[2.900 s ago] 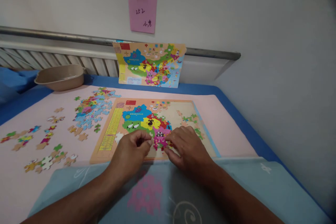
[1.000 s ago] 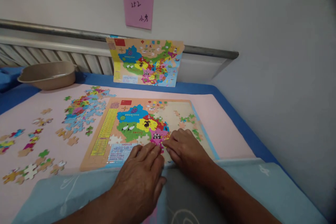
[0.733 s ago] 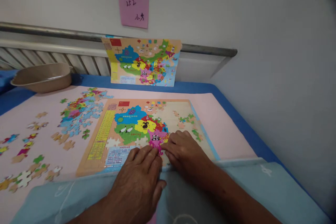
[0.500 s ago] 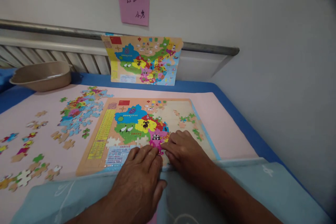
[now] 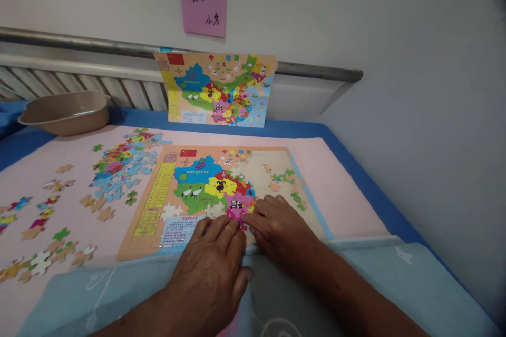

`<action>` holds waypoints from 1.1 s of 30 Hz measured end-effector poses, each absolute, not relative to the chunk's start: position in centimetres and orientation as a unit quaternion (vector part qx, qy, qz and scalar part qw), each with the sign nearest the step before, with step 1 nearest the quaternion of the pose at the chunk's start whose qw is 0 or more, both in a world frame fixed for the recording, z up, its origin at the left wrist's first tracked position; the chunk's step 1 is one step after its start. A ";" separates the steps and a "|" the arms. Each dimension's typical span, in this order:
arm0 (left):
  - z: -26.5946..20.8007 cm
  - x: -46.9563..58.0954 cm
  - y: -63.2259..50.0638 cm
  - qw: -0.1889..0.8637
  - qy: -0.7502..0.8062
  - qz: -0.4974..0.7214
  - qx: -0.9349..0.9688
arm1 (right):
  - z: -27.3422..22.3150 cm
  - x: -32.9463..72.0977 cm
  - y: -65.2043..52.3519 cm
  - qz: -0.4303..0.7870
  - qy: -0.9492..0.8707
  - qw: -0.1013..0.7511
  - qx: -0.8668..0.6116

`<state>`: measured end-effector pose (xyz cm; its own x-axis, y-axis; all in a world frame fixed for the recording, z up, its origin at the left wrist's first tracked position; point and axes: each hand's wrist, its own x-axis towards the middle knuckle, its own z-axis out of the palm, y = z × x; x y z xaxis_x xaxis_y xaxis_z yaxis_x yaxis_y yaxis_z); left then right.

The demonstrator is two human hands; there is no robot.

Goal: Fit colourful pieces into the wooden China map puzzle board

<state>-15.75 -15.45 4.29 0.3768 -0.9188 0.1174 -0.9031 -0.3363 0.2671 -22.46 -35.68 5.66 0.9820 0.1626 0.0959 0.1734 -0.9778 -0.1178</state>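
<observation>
A partly assembled map jigsaw puzzle (image 5: 154,200) lies in its flat tray in front of me. My left hand (image 5: 213,263) rests on the lower edge of the board, fingers stretched out flat. Beside it, my right hand (image 5: 276,226) is curled, with thumb and index finger closed at a magenta puzzle piece (image 5: 241,224) below the panda picture. Its fingertips partly cover that piece. Bare tray shows at the upper right, with a few loose green and orange pieces (image 5: 290,179) lying on it.
Several loose puzzle pieces (image 5: 122,160) spread over the pink mat (image 5: 23,174) at the left. A reference map picture (image 5: 217,89) leans against the rail (image 5: 316,70) at the back. A brown plastic basin (image 5: 67,113) stands back left. Light blue cloth (image 5: 371,274) covers the near edge.
Both hands stay at almost the same spot on the puzzle, the right fingertips still at the magenta piece. The view has shifted very slightly.
</observation>
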 end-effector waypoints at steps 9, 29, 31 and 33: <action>4.9 -15.2 -15.5 0.167 -0.551 -0.067 0.815 | 5.6 -22.3 -35.5 -0.032 -0.067 0.062 -0.995; 5.0 -13.8 -15.7 0.205 -0.574 -0.050 0.791 | 5.5 -22.9 -34.6 -0.038 -0.074 0.067 -0.994; 5.0 -13.8 -15.7 0.202 -0.574 -0.051 0.792 | 5.7 -22.9 -34.6 -0.037 -0.080 0.069 -0.994; 5.0 -13.8 -15.6 0.195 -0.574 -0.054 0.793 | 5.9 -22.9 -34.7 -0.034 -0.086 0.070 -0.993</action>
<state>-13.81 -15.61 5.03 0.3353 -0.9318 0.1387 -0.8896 -0.2647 0.3722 -22.92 -34.70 5.88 0.9830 0.1662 0.0787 0.1756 -0.9754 -0.1330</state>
